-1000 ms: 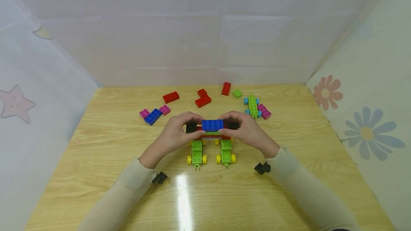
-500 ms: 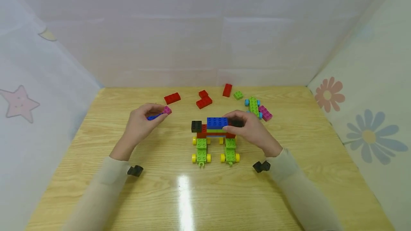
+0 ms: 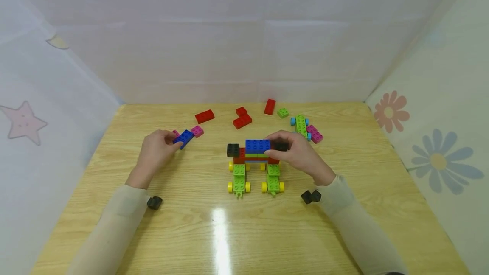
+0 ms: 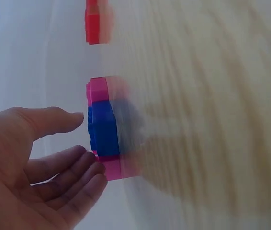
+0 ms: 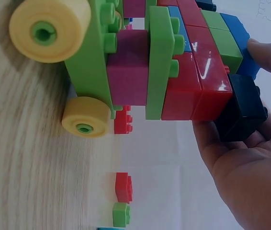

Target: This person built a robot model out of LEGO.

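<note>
My left hand is beside a loose blue brick on the left of the table. Two pink bricks touch or flank it, one of them at its far end. In the left wrist view a gap separates the thumb from the loosely bent fingers, whose tips are right at the near pink brick. My right hand grips the right end of a wheeled brick build: its thumb lies on the top blue brick, its fingers round a black brick.
Red bricks lie along the back, with a small green brick. Behind my right hand are a green car base with blue wheels and a pink brick. Patterned cloth surrounds the table.
My left hand has let go of the build, reached left over the loose blue brick, then drawn slightly back and left from it. The right hand has kept its hold on the build.
</note>
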{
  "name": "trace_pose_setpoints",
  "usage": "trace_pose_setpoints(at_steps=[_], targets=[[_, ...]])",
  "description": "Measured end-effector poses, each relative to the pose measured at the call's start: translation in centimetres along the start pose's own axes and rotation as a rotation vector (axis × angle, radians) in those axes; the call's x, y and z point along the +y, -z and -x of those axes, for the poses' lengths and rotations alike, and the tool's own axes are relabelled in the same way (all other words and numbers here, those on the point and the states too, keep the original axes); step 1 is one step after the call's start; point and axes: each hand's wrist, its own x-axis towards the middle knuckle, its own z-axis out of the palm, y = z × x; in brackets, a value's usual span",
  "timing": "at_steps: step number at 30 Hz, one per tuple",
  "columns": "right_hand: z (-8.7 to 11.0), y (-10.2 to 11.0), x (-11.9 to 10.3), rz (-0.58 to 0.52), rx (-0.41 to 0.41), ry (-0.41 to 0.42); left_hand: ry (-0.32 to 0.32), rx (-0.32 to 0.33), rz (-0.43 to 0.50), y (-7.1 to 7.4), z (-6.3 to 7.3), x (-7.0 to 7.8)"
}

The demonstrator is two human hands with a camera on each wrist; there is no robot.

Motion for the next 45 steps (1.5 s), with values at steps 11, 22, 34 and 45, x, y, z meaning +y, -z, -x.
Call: trace_pose_setpoints(at_steps=[11, 22, 34, 45], targets=[[0.0, -0.3, 0.1, -0.010, -0.007, 0.001, 0.042, -0.064, -0.059, -0.3, -0.5, 0.2], [0.1, -0.2, -0.1, 0.002, -0.008, -0.003, 0.053, -0.104, -0.069, 0.2, -0.3, 0.1], [0.0, -0.2, 0.0, 0.006, -0.013, 0.021, -0.018, -0.082, 0.090, 2.4, 1.6, 5.1], [-0.2, -0.7, -0.3, 0.012, -0.015, 0.021, -0.172, -0.068, 0.197, 2.9, 3.6, 11.4]])
